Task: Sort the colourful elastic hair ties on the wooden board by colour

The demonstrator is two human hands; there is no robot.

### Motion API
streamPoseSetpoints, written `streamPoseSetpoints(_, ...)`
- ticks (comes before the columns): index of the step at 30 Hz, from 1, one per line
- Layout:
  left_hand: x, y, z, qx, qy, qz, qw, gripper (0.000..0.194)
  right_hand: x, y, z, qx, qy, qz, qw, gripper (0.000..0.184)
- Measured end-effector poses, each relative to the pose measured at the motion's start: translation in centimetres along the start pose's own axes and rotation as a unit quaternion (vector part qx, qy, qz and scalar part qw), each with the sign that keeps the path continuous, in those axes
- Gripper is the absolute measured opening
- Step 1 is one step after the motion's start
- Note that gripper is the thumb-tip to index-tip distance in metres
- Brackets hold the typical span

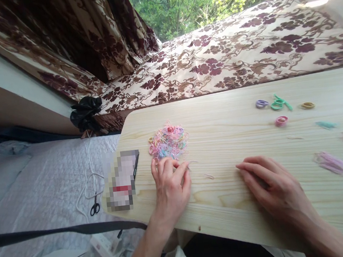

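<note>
A heap of small pastel elastic bands [168,141] lies on a pale wooden board [228,204]. My left hand [170,186] rests just below the heap, its fingertips pinched together on a thin band at the heap's edge. My right hand [269,185] lies flat on the board with fingers stretched to the left, holding nothing. Sorted little bunches sit to the right: purple [261,103], green [279,103], yellow [307,105], pink [281,121], teal [326,125], and two blurred pinkish bunches [331,162].
A blurred phone-like thing [123,178] lies at the board's left end. Scissors [94,207], a white cable and a power strip [106,246] lie on the white bedding at left. Patterned curtain cloth [242,47] covers the sill behind.
</note>
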State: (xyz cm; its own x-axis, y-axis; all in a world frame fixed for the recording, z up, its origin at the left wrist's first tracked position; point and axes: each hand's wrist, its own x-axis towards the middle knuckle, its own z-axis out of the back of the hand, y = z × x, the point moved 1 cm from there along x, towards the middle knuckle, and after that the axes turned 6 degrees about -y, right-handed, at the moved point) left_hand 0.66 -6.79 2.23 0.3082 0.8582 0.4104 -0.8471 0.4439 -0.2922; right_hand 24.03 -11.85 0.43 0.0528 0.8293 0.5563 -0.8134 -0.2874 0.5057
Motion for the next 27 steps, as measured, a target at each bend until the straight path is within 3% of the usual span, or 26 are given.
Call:
streamPoseSetpoints(7, 0.4, -0.2, -0.3, -0.007, -0.025, 0.022, 0.999, 0.012, -0.1, -0.3, -0.2, -0.001, -0.001, 0.002, 1.0, 0.011)
streamPoseSetpoints(15, 2.2, -0.9, -1.0, 0.004, 0.011, 0.058, 0.998, 0.007, 0.0, -0.1, -0.1, 0.0, -0.004, 0.004, 1.0, 0.01)
streamPoseSetpoints(27, 3.4, -1.2, -0.8, 0.04, 0.067, 0.01, 0.997, 0.015, -0.1, -0.1, 0.1, -0.003, -0.001, 0.003, 1.0, 0.01)
